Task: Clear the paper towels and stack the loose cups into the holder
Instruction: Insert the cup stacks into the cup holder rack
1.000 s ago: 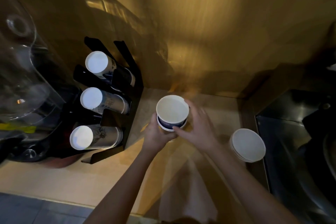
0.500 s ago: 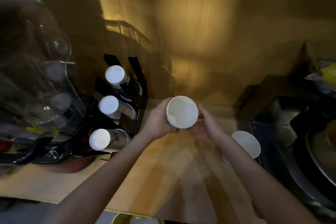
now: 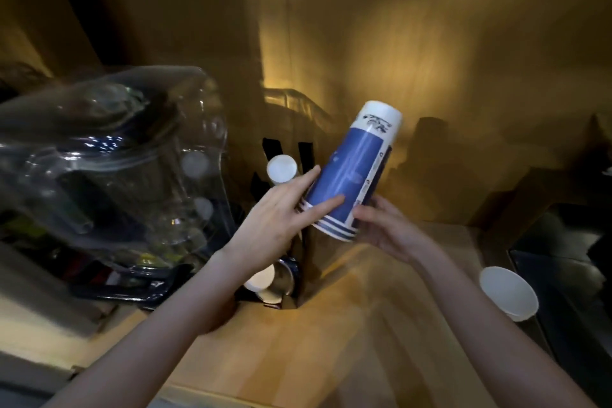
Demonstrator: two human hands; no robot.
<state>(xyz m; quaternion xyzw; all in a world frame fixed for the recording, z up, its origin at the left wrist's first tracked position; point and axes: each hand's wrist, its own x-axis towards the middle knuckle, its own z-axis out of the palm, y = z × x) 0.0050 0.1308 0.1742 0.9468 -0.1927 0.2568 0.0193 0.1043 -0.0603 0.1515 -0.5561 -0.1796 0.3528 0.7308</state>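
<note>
A nested stack of blue and white paper cups (image 3: 354, 172) is held tilted in the air, bottom end up and to the right, rims down. My left hand (image 3: 281, 219) grips its left side with fingers across the blue wall. My right hand (image 3: 384, 222) cups the rim end from the right. Behind my left hand stands the black cup holder (image 3: 304, 156) with white cup bottoms showing at its top slot (image 3: 281, 169) and lower slot (image 3: 261, 278). A loose white cup stack (image 3: 508, 291) lies on the counter at right.
A large clear water jug (image 3: 109, 162) fills the left side, close to the holder. A wooden counter (image 3: 298, 341) runs under my arms. A dark metal sink (image 3: 563, 275) sits at the right edge. A wooden wall rises behind.
The cup stack has been lifted and turned from opening-up to tilted bottom-up, moving toward the holder. The camera has swung upward and left, and both hands rose with the stack.
</note>
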